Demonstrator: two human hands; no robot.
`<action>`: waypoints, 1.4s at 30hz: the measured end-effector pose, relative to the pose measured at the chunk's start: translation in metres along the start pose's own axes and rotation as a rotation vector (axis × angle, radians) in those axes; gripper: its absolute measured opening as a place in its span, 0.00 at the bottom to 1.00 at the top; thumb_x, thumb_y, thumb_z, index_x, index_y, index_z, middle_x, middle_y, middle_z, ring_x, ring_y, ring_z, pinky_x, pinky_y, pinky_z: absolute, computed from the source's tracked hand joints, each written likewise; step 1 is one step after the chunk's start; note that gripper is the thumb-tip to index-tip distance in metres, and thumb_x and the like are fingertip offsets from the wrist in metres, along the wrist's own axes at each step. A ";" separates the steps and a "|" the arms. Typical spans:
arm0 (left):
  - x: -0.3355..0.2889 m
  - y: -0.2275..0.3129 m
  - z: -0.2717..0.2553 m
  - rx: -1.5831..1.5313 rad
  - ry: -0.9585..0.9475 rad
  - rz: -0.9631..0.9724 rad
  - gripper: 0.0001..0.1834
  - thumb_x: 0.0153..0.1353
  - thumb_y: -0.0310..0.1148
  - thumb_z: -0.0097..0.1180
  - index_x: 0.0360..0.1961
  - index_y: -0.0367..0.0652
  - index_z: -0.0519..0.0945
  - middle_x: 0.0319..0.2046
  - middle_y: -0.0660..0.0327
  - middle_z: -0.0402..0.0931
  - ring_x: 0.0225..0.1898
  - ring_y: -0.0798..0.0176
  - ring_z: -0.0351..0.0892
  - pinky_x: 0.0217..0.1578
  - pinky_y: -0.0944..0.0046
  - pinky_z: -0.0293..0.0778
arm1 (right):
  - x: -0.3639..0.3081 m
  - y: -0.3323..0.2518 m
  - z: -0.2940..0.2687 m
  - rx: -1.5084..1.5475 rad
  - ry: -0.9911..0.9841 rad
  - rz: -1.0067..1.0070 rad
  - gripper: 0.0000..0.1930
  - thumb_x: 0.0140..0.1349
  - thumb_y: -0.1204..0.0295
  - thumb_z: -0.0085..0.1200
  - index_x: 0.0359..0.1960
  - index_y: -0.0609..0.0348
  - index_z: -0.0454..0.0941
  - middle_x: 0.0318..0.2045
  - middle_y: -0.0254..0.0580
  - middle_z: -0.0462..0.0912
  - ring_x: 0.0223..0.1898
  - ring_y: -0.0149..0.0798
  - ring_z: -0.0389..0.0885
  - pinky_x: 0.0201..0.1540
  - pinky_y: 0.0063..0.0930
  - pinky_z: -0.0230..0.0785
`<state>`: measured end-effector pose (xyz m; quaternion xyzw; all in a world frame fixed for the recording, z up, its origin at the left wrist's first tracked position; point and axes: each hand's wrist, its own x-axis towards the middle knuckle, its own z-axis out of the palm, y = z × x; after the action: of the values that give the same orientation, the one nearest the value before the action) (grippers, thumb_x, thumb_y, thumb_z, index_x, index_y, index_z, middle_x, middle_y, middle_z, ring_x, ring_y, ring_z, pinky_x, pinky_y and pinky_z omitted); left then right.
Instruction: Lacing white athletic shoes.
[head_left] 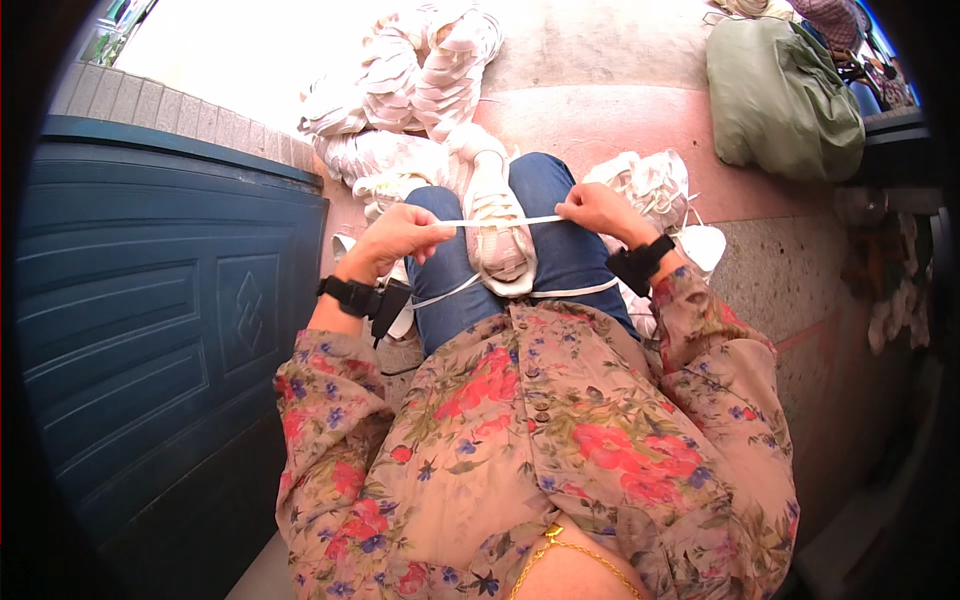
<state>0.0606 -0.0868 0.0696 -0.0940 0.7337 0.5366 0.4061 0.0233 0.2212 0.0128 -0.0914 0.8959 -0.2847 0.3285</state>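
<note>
A pale pink-and-white sneaker (pixel 502 252) rests between my denim-covered thighs, its toe toward me. A white shoelace (pixel 495 223) runs nearly straight across the sneaker from one hand to the other. My left hand (pixel 403 236) pinches it to the left of the shoe, thumb and fingers together. On the other side my right hand (pixel 602 212) grips it between closed fingers, over my right knee. Loose lengths of white lace (pixel 575 292) lie over both thighs beside the toe. Laces cross the upper part of the sneaker.
Beyond my knees lies a heap of whitish, strip-wrapped bundles (pixel 420 75). More white shoes (pixel 648 185) sit on the floor by my right knee. A blue panelled door (pixel 150 300) stands close at left. A large green bag (pixel 780 100) rests at far right.
</note>
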 end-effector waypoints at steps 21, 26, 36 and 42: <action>0.013 -0.091 0.021 0.532 1.029 0.382 0.10 0.54 0.30 0.51 0.37 0.37 0.73 0.33 0.53 0.74 0.40 0.52 0.71 0.43 0.57 0.66 | -0.062 -0.079 -0.044 1.243 0.403 -0.323 0.12 0.59 0.74 0.48 0.42 0.68 0.72 0.16 0.27 0.68 0.17 0.22 0.65 0.23 0.16 0.63; 0.013 -0.054 0.054 0.788 0.809 0.620 0.09 0.51 0.28 0.52 0.35 0.40 0.75 0.34 0.56 0.74 0.39 0.53 0.68 0.42 0.56 0.63 | -0.089 -0.041 -0.103 1.521 0.523 -0.485 0.17 0.62 0.73 0.43 0.50 0.68 0.59 0.20 0.30 0.67 0.22 0.26 0.66 0.35 0.23 0.67; 0.007 -0.032 -0.027 -0.319 0.429 0.376 0.01 0.53 0.25 0.52 0.26 0.39 0.74 0.22 0.63 0.73 0.21 0.72 0.70 0.26 0.72 0.69 | -0.125 0.022 -0.141 1.490 0.851 -0.557 0.11 0.63 0.76 0.41 0.45 0.67 0.70 0.41 0.45 0.76 0.42 0.34 0.73 0.52 0.30 0.65; -0.062 -0.018 -0.133 -0.836 0.618 0.576 0.05 0.61 0.28 0.46 0.36 0.39 0.71 0.19 0.69 0.64 0.18 0.76 0.61 0.16 0.76 0.58 | -0.063 0.040 -0.024 0.230 0.579 -0.270 0.06 0.54 0.77 0.52 0.33 0.59 0.79 0.37 0.39 0.77 0.39 0.37 0.74 0.43 0.26 0.67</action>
<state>0.0454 -0.2275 0.1126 -0.1948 0.5401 0.8165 -0.0598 0.0575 0.2872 0.0387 -0.0871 0.8939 -0.4389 0.0281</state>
